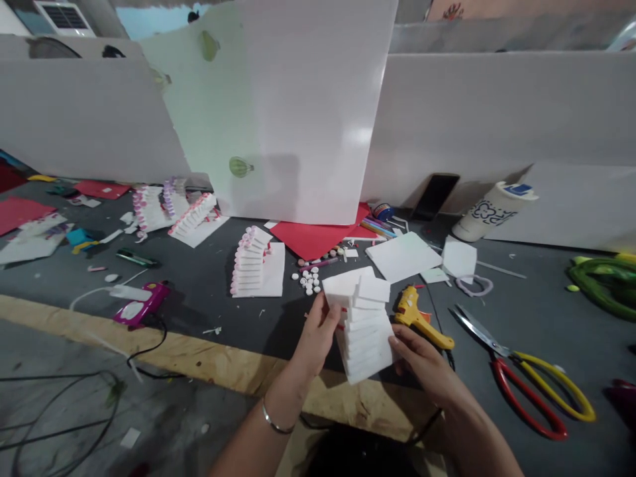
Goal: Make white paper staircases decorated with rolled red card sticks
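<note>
Between my two hands is a white stepped piece made of folded foam or paper strips (365,331) on a white backing, held above the table's front edge. My left hand (318,331) grips its left side, thumb on the front. On the right edge, my right hand (415,354) pinches the backing between thumb and fingers. Several small white discs (309,281) lie just behind it. A similar stepped piece with pink discs along its edge (251,265) stands to the left. Close to my right hand rests a yellow hot glue gun (420,318).
Large scissors (517,371) with red and yellow handles lie at right, before a white cup (491,212) and a phone (434,197). A purple glue gun (144,303) sits at left with its cord over the edge. A tall white board (303,112) stands behind.
</note>
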The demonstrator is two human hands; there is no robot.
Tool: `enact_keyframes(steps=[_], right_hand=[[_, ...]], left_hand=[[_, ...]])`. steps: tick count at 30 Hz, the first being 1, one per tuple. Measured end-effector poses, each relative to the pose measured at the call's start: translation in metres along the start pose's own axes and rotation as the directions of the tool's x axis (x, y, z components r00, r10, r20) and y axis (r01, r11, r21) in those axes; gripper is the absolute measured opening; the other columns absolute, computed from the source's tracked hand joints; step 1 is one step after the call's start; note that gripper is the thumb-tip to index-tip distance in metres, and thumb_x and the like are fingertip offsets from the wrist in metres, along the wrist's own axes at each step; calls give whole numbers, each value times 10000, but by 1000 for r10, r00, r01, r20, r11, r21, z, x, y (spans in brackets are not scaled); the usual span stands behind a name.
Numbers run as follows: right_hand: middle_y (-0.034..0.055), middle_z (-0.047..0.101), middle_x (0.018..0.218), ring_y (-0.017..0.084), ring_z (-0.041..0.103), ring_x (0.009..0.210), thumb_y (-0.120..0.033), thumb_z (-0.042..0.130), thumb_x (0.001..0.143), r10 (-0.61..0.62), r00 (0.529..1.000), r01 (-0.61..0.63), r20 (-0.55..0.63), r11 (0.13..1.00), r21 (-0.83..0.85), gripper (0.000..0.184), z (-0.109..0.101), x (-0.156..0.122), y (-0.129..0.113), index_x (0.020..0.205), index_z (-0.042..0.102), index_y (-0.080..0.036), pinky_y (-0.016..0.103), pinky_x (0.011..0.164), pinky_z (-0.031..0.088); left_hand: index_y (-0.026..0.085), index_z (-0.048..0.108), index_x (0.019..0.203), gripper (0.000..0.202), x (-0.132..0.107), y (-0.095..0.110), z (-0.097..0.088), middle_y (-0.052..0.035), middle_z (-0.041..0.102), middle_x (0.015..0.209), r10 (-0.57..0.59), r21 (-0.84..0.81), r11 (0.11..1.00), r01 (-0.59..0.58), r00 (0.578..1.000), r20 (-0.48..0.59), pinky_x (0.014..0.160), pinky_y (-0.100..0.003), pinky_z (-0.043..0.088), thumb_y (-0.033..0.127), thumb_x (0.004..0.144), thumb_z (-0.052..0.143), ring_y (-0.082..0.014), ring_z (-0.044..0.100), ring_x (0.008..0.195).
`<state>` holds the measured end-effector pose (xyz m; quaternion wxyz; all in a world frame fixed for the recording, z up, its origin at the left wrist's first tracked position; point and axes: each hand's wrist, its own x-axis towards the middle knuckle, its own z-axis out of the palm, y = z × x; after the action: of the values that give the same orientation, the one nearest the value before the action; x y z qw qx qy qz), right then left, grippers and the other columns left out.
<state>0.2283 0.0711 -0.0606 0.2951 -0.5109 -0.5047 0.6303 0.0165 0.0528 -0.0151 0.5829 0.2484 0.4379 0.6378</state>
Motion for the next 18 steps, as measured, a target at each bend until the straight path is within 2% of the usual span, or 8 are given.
enact_keyframes(steps=[5, 7, 8, 10, 12, 14, 15, 18], right_hand=[[-28, 517, 671, 113, 461, 553, -636, 672, 727, 15, 1000, -14, -24, 1000, 12, 504, 2, -1, -4, 961, 635, -191, 236, 457, 415], [-32, 505, 648, 108, 447, 528, -657, 671, 710, 26, 999, -26, -43, 1000, -2, 538, 2, -1, -4, 963, 637, -184, 236, 443, 401], [-33, 503, 642, 105, 443, 517, -663, 668, 707, 31, 998, -32, -46, 999, -15, 550, 1, -2, -4, 970, 639, -180, 236, 437, 394], [-38, 499, 632, 98, 433, 496, -656, 659, 720, 33, 998, -35, -44, 998, -49, 557, 0, -2, -3, 997, 640, -173, 233, 430, 376], [-44, 496, 620, 90, 427, 481, -631, 642, 752, 31, 999, -34, -40, 996, -85, 544, -2, -2, -1, 1035, 638, -167, 229, 429, 355], [-51, 485, 604, 86, 418, 470, -613, 624, 775, 30, 998, -36, -46, 992, -119, 539, -3, -2, 1, 1065, 635, -160, 225, 428, 334], [-52, 481, 599, 83, 410, 463, -613, 619, 775, 34, 998, -41, -52, 990, -136, 546, -3, -2, 1, 1073, 635, -155, 223, 423, 323], [-47, 487, 599, 80, 390, 442, -617, 612, 756, 59, 995, -73, -79, 978, -194, 575, -2, 0, -2, 1083, 644, -145, 223, 402, 298]], left_hand=[[214, 639, 1173, 421, -2, -2, 1, -80, 667, 1207, 16, -28, 999, -16, 1000, -18, 1001, -331, 421, 409, 806, 707, -242, 586, 1139], [244, 582, 1255, 458, -3, -1, -7, -80, 630, 1244, 149, 98, 985, -140, 985, -92, 987, -327, 433, 391, 832, 681, -233, 569, 1156], [255, 569, 1270, 456, -4, 0, -12, -82, 612, 1249, 252, 225, 949, -221, 960, -119, 972, -326, 444, 368, 841, 673, -230, 565, 1152], [254, 602, 1225, 375, -4, 3, -24, -84, 600, 1198, 456, 534, 767, -356, 888, -62, 934, -334, 470, 298, 856, 651, -224, 569, 1109], [238, 647, 1130, 270, -2, 5, -35, -73, 613, 1086, 537, 749, 503, -432, 835, 121, 892, -347, 495, 200, 865, 611, -214, 582, 1032], [221, 653, 1066, 270, 1, 5, -42, -54, 620, 1002, 509, 831, 290, -475, 811, 286, 859, -350, 514, 86, 851, 563, -200, 585, 973], [212, 649, 1042, 294, 3, 5, -45, -47, 621, 981, 483, 847, 220, -485, 808, 337, 846, -347, 519, 35, 833, 545, -195, 584, 955], [188, 643, 910, 308, 8, 3, -47, -36, 617, 921, 400, 870, 105, -482, 821, 407, 809, -334, 521, -52, 790, 494, -187, 576, 903]])
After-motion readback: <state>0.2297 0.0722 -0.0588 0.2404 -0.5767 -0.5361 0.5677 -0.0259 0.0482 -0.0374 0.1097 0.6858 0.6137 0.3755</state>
